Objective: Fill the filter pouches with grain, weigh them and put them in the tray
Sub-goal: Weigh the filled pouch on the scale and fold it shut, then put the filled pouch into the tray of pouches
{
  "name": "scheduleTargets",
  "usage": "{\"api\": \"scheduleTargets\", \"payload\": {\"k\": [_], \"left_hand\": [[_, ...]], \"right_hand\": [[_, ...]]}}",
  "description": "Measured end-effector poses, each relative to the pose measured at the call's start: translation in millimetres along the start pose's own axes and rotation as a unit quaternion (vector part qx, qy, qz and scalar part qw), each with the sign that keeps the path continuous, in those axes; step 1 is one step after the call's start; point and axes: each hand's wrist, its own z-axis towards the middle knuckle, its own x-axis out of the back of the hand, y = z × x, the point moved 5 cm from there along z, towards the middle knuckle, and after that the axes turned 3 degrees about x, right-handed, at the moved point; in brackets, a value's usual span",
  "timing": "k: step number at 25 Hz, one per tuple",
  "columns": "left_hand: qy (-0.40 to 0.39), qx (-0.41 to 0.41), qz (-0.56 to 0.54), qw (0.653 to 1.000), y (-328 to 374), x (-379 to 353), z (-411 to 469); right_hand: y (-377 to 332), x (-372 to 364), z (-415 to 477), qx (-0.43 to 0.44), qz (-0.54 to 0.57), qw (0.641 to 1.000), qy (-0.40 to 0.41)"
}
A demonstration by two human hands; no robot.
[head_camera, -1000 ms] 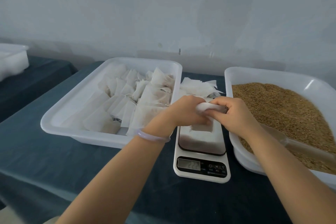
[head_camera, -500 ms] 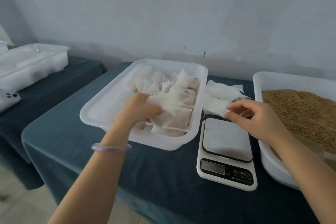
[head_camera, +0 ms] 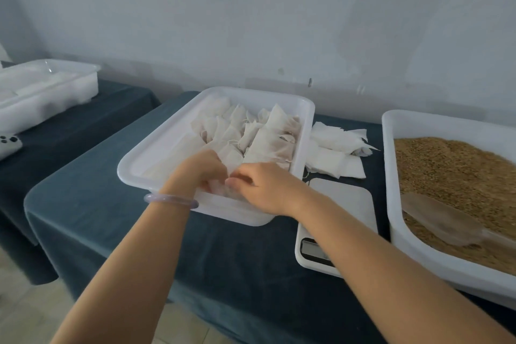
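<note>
The white tray (head_camera: pixel 156 148) in the middle holds several filled filter pouches (head_camera: pixel 268 139). My left hand (head_camera: pixel 201 173) and my right hand (head_camera: pixel 265 190) meet inside its near end. Both have curled fingers on one filled pouch (head_camera: pixel 219 189) lying by the front wall; the left grips it and the right pinches its edge. The white scale (head_camera: pixel 343 201) stands to the right of the tray with a bare platform, partly hidden by my right forearm. Empty pouches (head_camera: pixel 335 148) lie in a pile behind the scale. A white tub (head_camera: pixel 386 165) of brown grain (head_camera: pixel 452 167) sits at the right.
A translucent scoop (head_camera: pixel 441 218) lies in the grain. A second white tray (head_camera: pixel 47 92) and a white device (head_camera: pixel 8 144) sit on a separate table at the left. The dark cloth hangs over the table's near edge, with floor below. A wall stands close behind.
One second ago both hands held a pouch over the scale. My left hand carried it into the tray, and my right hand has now come across from the empty pouches to join it.
</note>
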Motion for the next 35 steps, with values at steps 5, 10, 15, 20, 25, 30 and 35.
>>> {"api": "scheduleTargets", "payload": {"k": [5,10,15,20,25,30,35], "left_hand": [[0.005,0.040,0.046,0.998,-10,10,17],[0.008,0.085,0.113,0.990,-23,15,22],[0.042,0.070,0.151,0.985,-15,28,21],[0.192,-0.109,0.137,0.966,39,56,-1],[0.128,-0.372,0.034,0.919,126,11,-60],[0.019,-0.390,0.022,0.920,158,-46,-53],[0.002,-0.380,-0.012,0.925,153,-61,-40]], "right_hand": [[6,-8,-6,-0.017,-0.034,0.998,0.040],[4,-7,-9,-0.003,-0.044,0.997,0.067],[5,-4,-12,0.001,0.023,0.997,0.078],[23,27,-20,-0.029,0.152,0.971,0.179],[91,80,-41,-0.185,0.043,0.950,0.248],[135,93,-53,-0.290,-0.359,0.886,0.037],[164,72,-30,-0.290,-0.313,0.902,-0.071]]}}
